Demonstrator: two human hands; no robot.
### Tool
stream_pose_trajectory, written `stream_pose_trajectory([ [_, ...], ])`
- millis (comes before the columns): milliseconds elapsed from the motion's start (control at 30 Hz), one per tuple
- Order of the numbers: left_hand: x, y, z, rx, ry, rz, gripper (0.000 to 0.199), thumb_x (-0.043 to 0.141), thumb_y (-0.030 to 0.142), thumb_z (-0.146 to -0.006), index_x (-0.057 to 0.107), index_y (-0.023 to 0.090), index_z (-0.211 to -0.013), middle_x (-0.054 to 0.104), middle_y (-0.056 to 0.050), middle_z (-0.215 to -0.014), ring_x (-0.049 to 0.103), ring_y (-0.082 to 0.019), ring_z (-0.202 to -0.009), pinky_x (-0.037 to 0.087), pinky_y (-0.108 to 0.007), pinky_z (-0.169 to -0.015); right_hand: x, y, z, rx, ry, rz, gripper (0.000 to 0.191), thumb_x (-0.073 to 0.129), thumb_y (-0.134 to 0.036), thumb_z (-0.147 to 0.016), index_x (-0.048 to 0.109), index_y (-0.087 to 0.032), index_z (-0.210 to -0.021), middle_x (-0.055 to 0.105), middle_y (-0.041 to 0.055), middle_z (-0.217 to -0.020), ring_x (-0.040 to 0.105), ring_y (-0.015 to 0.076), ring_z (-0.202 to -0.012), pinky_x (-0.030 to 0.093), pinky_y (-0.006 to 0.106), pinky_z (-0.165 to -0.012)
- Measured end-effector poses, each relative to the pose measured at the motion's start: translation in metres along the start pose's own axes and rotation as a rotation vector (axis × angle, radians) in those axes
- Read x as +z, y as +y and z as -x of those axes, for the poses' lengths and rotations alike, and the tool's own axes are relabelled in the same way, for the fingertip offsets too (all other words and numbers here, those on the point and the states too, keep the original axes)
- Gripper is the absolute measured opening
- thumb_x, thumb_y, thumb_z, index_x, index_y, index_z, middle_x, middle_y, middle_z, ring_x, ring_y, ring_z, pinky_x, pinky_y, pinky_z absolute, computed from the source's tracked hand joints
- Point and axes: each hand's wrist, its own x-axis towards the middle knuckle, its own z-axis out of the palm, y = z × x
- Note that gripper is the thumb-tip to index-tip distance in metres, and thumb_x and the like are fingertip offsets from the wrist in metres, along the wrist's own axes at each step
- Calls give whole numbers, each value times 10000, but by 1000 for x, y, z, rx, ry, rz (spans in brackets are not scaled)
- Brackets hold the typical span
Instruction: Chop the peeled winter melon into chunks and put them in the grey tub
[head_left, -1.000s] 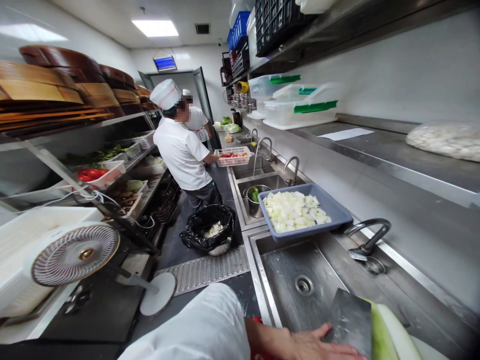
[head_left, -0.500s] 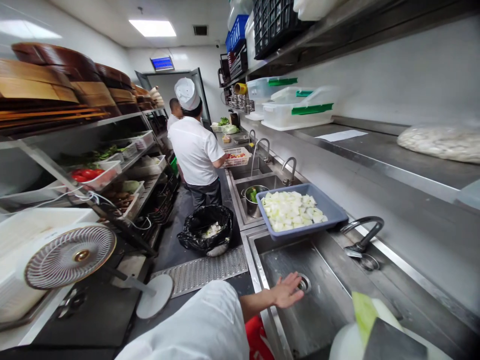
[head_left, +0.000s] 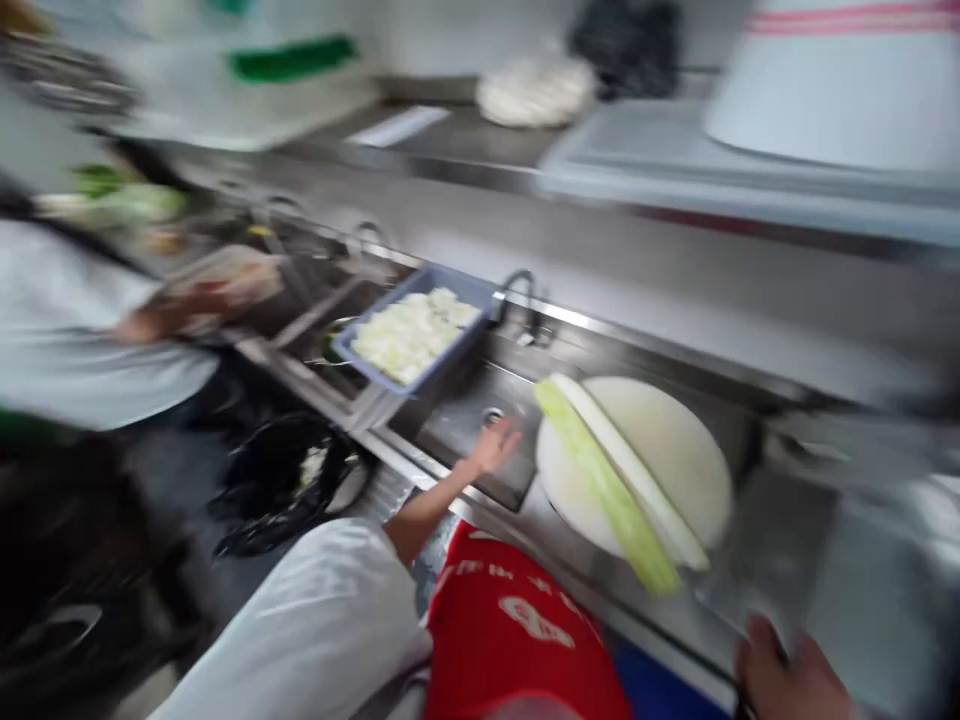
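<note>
My left hand (head_left: 495, 446) is over the metal sink (head_left: 450, 425), its fingers spread and nothing in them. To its right, two long pale green vegetable pieces (head_left: 615, 480) lie side by side across a round white cutting board (head_left: 675, 440). At the lower right, my right hand (head_left: 791, 670) is wrapped round the dark handle of a cleaver; its broad blade (head_left: 780, 530) is blurred and to the right of the board. Beyond my left hand, a blue-grey tray (head_left: 480, 290) holds cut pale vegetable pieces (head_left: 412, 330).
A black-bagged bin (head_left: 255, 480) stands on the floor at the left. A person in a white shirt (head_left: 67, 320) holds a basket (head_left: 247, 280) at the far left. A curved faucet (head_left: 517, 290) rises behind the sink, below a shelf (head_left: 465, 140).
The view has swung right and down, bringing the whole board, both vegetable pieces and my right hand into sight. My left hand stays spread over the sink.
</note>
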Motion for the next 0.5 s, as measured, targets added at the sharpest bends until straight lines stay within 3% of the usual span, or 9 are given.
stream_pose_trajectory([
  [100,19,37,-52,255,-147,-24,619,355,453,-1048,327,87,-1546,433,-185,-1561,398,-305,-1457,302,-456,-1215,-8,69,50,308,242,-171,382,496,-443,-916,602,-249,-605,638,104,-616,564,226,-554,486,304,-473],
  [233,48,105,-95,670,-482,-213,968,720,532,-847,216,213,-1609,175,-144,-1687,120,-348,-1569,124,-531,-1257,0,102,74,446,394,-385,288,549,-489,-782,475,-288,-591,548,54,-467,540,243,-450,446,343,-470],
  [367,69,147,-128,735,-662,-377,1087,840,551,-687,299,236,-1576,115,-149,-1697,12,-439,-1554,15,-638,-1209,14,124,89,512,376,-410,287,507,-521,-780,472,-280,-628,554,58,-479,549,248,-482,414,341,-497],
  [500,77,158,-154,741,-752,-481,1115,853,539,-635,339,198,-1564,253,-165,-1652,120,-474,-1497,-2,-611,-1202,30,143,95,557,363,-384,287,472,-508,-809,513,-259,-674,578,76,-526,556,249,-518,404,339,-529],
])
